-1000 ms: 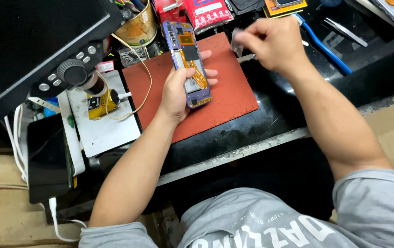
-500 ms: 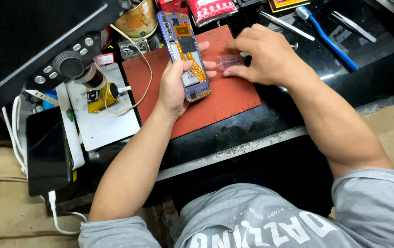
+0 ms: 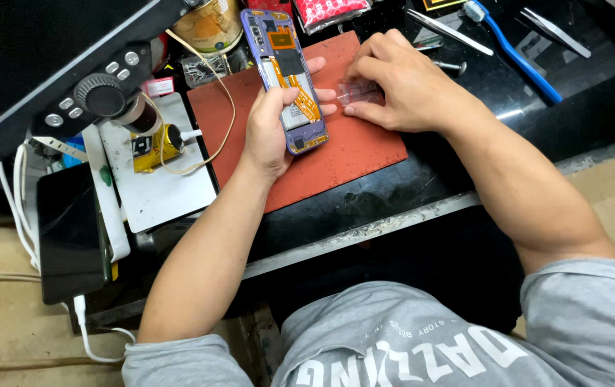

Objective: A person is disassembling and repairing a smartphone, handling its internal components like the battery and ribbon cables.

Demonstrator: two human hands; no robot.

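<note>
My left hand (image 3: 268, 125) grips an opened purple phone (image 3: 286, 72) with its back cover off, showing a battery and orange flex cables. The phone is held tilted above a red-brown work mat (image 3: 336, 158). My right hand (image 3: 400, 86) rests on the mat just right of the phone, fingertips pressing on a small clear plastic piece (image 3: 357, 92).
A black bench (image 3: 422, 190) carries the mat. A blue toothbrush (image 3: 512, 39), metal tweezers (image 3: 440, 21) and a red packet (image 3: 332, 11) lie at the back. A microscope stand (image 3: 99, 93), white plate (image 3: 160, 190), yellow tin (image 3: 210, 25) and dark tablet (image 3: 71, 233) are at left.
My right hand came down from the back of the bench to the mat beside the phone, and now presses the clear plastic piece there. The left hand kept holding the phone.
</note>
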